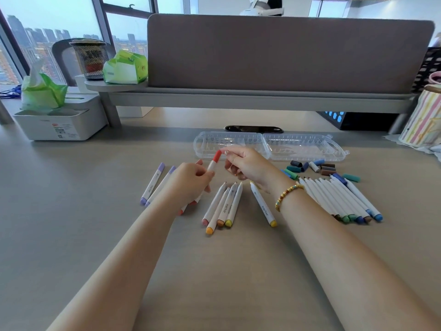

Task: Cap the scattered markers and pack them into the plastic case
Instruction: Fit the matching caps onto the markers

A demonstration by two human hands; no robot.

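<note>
1. Two hands are raised just above the desk (pixel 95 235), and a red-capped marker (pixel 213 164) is held between them.
2. The marker's white barrel is gripped by the curled fingers of the left hand (pixel 191 181), with the marker tilted up and to the right.
3. The red cap (pixel 217 156) at the marker's upper end is pinched by the fingertips of the right hand (pixel 248 164); a beaded bracelet (pixel 286 195) is worn on that wrist.
4. The clear plastic case (pixel 269 145) is laid open and flat on the desk just beyond the hands, its near edge partly hidden by the right hand.
5. Two capped purple markers (pixel 156 183) are seen lying to the left of the left hand.
6. Four uncapped markers (pixel 223 206) with warm-coloured ends are grouped below the hands, and a yellow marker (pixel 263 205) lies alone just beside them, near the right wrist.
7. A row of uncapped blue, green and brown markers (pixel 343 199) is fanned out to the right of the right forearm.
8. Loose caps (pixel 317 169) are scattered between that row and the case.
</note>
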